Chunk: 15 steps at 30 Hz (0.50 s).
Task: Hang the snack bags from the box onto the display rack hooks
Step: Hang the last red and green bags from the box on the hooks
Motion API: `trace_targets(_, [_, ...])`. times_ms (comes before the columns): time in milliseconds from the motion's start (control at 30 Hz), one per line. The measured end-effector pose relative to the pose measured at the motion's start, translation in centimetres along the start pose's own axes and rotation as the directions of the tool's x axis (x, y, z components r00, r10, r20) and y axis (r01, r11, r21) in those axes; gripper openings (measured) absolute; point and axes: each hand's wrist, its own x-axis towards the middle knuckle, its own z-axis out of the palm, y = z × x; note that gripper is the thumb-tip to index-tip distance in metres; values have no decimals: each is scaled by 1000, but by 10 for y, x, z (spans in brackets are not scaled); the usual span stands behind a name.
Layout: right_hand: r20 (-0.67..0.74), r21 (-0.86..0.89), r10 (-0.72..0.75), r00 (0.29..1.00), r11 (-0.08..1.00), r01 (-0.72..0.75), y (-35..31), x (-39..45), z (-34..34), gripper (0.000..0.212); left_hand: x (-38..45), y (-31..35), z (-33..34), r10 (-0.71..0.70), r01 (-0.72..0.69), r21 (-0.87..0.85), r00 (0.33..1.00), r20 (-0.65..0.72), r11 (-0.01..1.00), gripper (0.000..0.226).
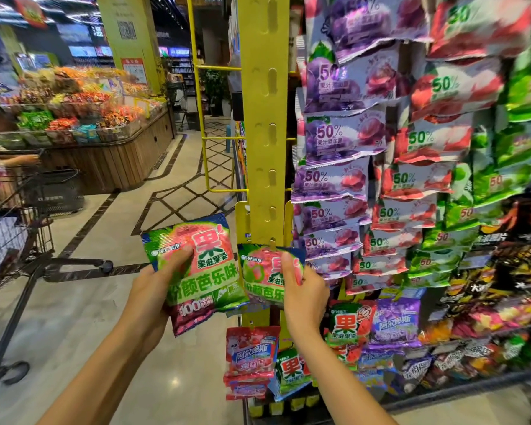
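— Right, left hand [163, 280]?
— Gripping a green-and-pink snack bag [196, 271] by its left edge, thumb across the front, fingers behind. Held up in the air, tilted a little, just left of the yellow slotted post [265, 118].

— And the right hand [304, 289]?
— Pinching a second bag of the same kind [264, 277] at its right side, thumb on the front near the top. Pressed up against the lower part of the post, top edge right at a small hook [272, 240].

— Hooked on already?
— Hard to say; hook tip blurred and half hidden by the bag's top edge.

— Anything below?
— Red-and-white bags [252, 354] hanging lower on the same post, with another green bag [292, 369] just beside them.

— To the right?
— Rack packed with overlapping rows: purple bags [334, 139], red ones [429, 142], green ones [515, 142] at the far edge, all marked 50%.

— Left side?
— Shopping trolley [19, 234] on the tiled floor [111, 228], and a wooden stand heaped with sweets [83, 118] further back.
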Motion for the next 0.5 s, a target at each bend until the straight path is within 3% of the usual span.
trace_targets(67, [60, 67, 0, 998, 998, -4, 0, -4, -5, 52, -5, 8, 9, 22, -23, -14, 1000, -17, 1000, 26])
trace_targets(200, [129, 10, -22, 991, 1000, 21, 0, -15, -20, 47, -16, 23, 35, -19, 19, -20, 1000, -13, 1000, 36])
trace_targets(267, [85, -45, -71, 994, 996, 75, -8, -20, -35, 44, -19, 27, 46, -29, 29, -11, 1000, 5, 1000, 35])
trace_targets(333, [-5, -73, -226, 974, 972, 225, -28, -16, -56, 30, -19, 29, 55, -51, 51, 9, 998, 39, 999, 38])
trace_targets(400, [-75, -137, -506, 859, 859, 494, -58, 0, -74, 22, -18, 30, 66, -76, 73, 37, 995, 71, 997, 43])
trace_targets(500, [-52, -260, -835, 548, 541, 800, -109, 37, -88, 25, -14, 33, 83, -72, 68, 55, 995, 62, 996, 39])
